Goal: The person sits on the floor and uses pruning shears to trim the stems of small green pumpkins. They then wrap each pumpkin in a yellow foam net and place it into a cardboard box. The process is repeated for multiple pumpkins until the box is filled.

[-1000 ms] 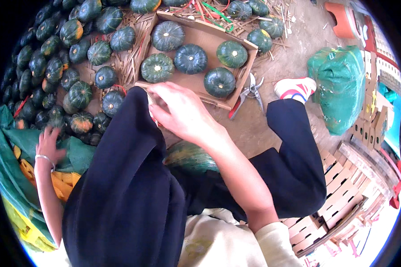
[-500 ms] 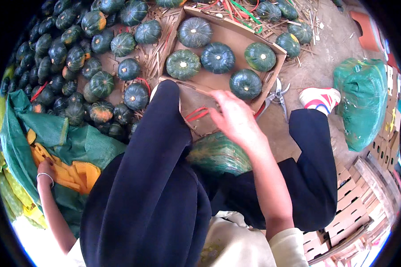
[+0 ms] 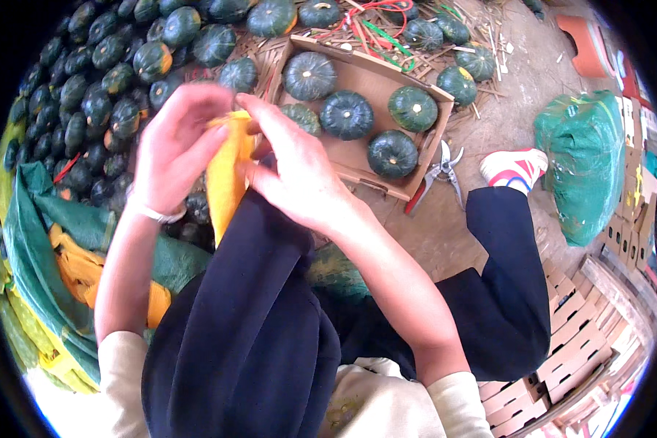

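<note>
In front of my raised knee, a soft yellow sheet (image 3: 228,193) hangs from my two hands; whether it is cloth, mesh or paper cannot be made out. My left hand (image 3: 174,157) is partly blurred, with its thumb pressed against the sheet's upper edge. From the other side, my right hand (image 3: 296,171) grips the top of it with bent fingers. Beyond them stands an open cardboard box (image 3: 376,62) holding several dark green squashes, among them one squash (image 3: 347,114) in the middle. My right hand partly covers another squash (image 3: 301,118) there.
Many squashes (image 3: 98,102) are heaped at the left. More orange-yellow sheets (image 3: 80,266) lie on a green woven sack (image 3: 36,212). Pruning shears (image 3: 439,175) rest beside the box. A full green sack (image 3: 580,168) stands at the right, near stacked cardboard (image 3: 569,328).
My left hand has come up from the green sack with a yellow sheet. My right hand has moved left from the box's near edge to meet it. The view has shifted slightly.
</note>
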A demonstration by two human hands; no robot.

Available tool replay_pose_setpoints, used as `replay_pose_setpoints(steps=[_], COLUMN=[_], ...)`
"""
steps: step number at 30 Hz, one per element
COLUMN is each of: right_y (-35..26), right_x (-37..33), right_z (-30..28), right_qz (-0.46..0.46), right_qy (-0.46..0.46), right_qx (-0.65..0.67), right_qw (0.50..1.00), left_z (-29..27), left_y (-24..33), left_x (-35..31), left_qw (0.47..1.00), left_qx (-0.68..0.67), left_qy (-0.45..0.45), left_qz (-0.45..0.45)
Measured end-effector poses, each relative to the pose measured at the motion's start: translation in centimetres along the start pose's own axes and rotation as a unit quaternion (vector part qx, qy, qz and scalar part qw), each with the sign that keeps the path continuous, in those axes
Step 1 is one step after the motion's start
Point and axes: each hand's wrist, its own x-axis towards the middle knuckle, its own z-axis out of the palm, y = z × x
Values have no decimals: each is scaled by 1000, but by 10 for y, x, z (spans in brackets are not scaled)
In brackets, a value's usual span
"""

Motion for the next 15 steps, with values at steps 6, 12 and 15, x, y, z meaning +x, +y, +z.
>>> replay_pose_setpoints(steps=[6,12,15], right_y=[37,60,66], right_x=[-4,-28,-54], right_z=[-54,-49,-24], right_qz=[147,138,231], right_qy=[19,-165,-278], right_qx=[-6,-88,-65], right_qw=[989,973,930], left_z=[67,70,67], left_y=[-19,-82,-100], left_x=[33,-3,-41], left_qw=[933,949,909], left_qx=[-271,-201,61], left_qy=[-172,-157,-379], left_qz=[-161,-184,-166])
